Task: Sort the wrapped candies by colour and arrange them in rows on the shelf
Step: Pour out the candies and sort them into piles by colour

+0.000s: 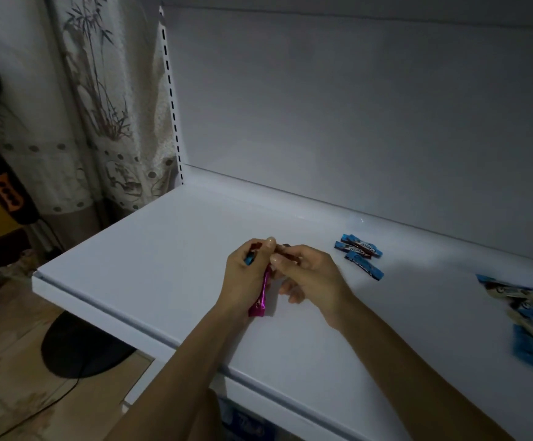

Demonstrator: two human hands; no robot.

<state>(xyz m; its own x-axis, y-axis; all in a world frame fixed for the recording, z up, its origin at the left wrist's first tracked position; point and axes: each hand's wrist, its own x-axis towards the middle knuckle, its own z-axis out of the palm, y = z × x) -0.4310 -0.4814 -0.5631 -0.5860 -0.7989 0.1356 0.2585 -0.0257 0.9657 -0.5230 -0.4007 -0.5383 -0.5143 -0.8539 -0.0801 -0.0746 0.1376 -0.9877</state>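
While a magenta candy (259, 297) is gripped by the left hand (244, 276), a dark candy (283, 248) is pinched by the right hand (311, 275) — three blue candies (359, 254) are laid at two o'clock.

Dim, bluish cast; shelf (169, 249) brightest toward its back wall, floor (10, 361) left of it near black. At shelf's right end candy pile (526, 316) blurred; edges bend.

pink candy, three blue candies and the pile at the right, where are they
pink candy (257, 304): head view, wrapper's lower end.
three blue candies (364, 266): head view, nearest wrapper.
pile (526, 346): head view, blue wrapper.
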